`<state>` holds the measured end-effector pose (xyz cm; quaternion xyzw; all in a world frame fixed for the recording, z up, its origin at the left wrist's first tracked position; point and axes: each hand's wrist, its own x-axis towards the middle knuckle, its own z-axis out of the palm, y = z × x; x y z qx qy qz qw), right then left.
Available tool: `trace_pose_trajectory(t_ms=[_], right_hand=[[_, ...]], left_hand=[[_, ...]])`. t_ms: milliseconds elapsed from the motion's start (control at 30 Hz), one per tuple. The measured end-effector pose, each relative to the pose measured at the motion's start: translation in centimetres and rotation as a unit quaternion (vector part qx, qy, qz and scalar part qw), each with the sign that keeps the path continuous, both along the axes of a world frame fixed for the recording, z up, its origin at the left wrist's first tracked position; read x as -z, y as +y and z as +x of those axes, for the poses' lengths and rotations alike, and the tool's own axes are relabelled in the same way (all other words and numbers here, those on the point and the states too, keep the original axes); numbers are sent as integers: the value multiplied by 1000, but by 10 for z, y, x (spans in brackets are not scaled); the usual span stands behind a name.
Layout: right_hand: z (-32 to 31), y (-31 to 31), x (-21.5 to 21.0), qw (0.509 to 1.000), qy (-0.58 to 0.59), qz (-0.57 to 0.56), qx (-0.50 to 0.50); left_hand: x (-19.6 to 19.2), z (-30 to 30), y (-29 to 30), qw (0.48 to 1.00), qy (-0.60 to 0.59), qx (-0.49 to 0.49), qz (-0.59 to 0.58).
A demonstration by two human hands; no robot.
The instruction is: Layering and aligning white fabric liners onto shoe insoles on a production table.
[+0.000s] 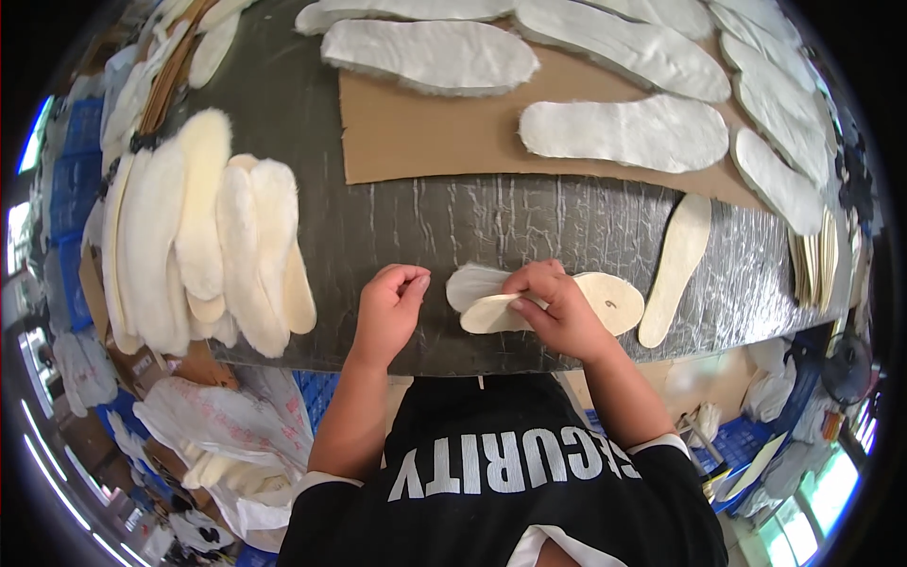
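1. At the near edge of the grey table (491,222) I see both hands working close together; forearms enter from the lower edge of the head view.
2. Right hand (557,307): fingers curled and pinched shut on a pale insole (605,300); a fleecy white layer (470,282) is folded back at its left end; the insole lies flat on the table, heel end pointing right.
3. Left hand (392,307): loosely curled, fingertips bent inward, holding nothing that I can see; it rests just beside the left end of the insole, not touching it as far as I can tell.
4. Just right of the held piece: a second bare insole (677,265) lying slanted on the table.
5. Left of the hands: a stack of fleece insoles (203,236), overlapping, fanned toward the table edge.
6. Farther back: a brown cardboard sheet (425,137) bearing several white fleece-covered insoles (624,132) laid singly; more run along the right rim.
7. Far right edge: a small upright bundle of thin bare insoles (814,260).
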<state>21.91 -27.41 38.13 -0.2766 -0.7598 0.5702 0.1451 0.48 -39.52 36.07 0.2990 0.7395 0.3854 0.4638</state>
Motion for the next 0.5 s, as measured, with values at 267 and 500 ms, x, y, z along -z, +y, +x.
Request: trace_pose_trajectory(t_ms=[267,500], right_hand=[[-11,-6,-3,1000,-16,-7,16],[-18,-13,7,994,-63,-4,90]], left_hand=[[7,10,5,995,-30,65,-63],[0,8,4,988,-135,63,-35]])
